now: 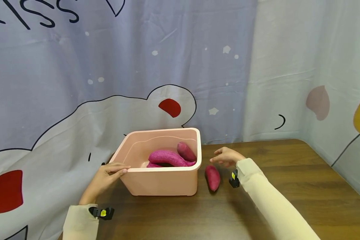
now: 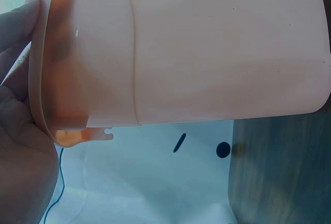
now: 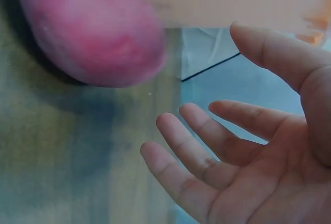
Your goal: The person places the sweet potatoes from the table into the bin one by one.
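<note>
A pink plastic bin (image 1: 160, 181) stands on the table with several purple-red sweet potatoes (image 1: 168, 158) inside. At its near left corner my left hand (image 1: 108, 176) holds the rim, fingers over the edge and thumb along the front. The left wrist view shows this hand (image 2: 20, 79) against the rim and the bin's outer wall (image 2: 207, 48). One sweet potato (image 1: 212, 178) lies on the table just right of the bin. My right hand (image 1: 226, 156) hovers beyond its far end, holding nothing. In the right wrist view its fingers (image 3: 181, 141) are spread, apart from the sweet potato (image 3: 98, 32).
The brown wooden table (image 1: 276, 186) reaches to the right beyond my right arm. A printed curtain (image 1: 180, 60) hangs behind the bin and along the right side. Each wrist wears a small black camera, the left one (image 1: 106, 213) close to the table.
</note>
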The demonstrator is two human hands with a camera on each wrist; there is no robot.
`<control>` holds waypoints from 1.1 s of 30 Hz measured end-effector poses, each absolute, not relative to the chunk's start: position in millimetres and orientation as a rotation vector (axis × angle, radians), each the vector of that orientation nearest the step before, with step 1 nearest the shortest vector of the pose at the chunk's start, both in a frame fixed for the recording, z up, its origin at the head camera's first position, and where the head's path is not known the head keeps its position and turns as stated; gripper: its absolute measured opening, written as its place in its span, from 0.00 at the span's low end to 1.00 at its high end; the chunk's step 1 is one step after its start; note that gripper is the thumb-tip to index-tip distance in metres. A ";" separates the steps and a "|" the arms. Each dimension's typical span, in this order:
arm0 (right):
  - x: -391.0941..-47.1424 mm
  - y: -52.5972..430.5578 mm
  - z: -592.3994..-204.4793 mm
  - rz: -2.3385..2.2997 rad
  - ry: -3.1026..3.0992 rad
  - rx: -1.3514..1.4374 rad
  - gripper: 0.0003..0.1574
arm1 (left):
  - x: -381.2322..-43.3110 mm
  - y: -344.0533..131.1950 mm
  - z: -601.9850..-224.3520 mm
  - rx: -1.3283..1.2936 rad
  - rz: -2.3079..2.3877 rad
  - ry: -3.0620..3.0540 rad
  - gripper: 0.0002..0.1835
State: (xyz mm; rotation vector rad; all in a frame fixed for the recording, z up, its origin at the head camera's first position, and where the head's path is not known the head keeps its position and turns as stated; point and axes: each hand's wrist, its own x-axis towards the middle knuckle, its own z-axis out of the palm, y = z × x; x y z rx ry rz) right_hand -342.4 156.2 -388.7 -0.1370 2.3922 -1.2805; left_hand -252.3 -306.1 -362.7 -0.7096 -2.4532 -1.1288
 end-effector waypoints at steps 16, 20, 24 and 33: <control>-330.1 153.5 -412.5 -1.245 2.404 -0.129 0.46 | -255.0 -306.0 -363.6 -0.741 -1.118 -2.440 0.09; -329.2 152.6 -417.3 -1.242 2.413 -0.130 0.46 | -254.3 -305.4 -362.8 -0.744 -1.115 -2.440 0.09; -327.9 151.3 -423.2 -1.235 2.413 -0.116 0.45 | -254.5 -305.9 -363.5 -0.737 -1.108 -2.438 0.09; -323.8 147.5 -429.5 -1.278 2.397 -0.113 0.42 | -253.2 -304.3 -362.5 -0.782 -1.110 -2.398 0.10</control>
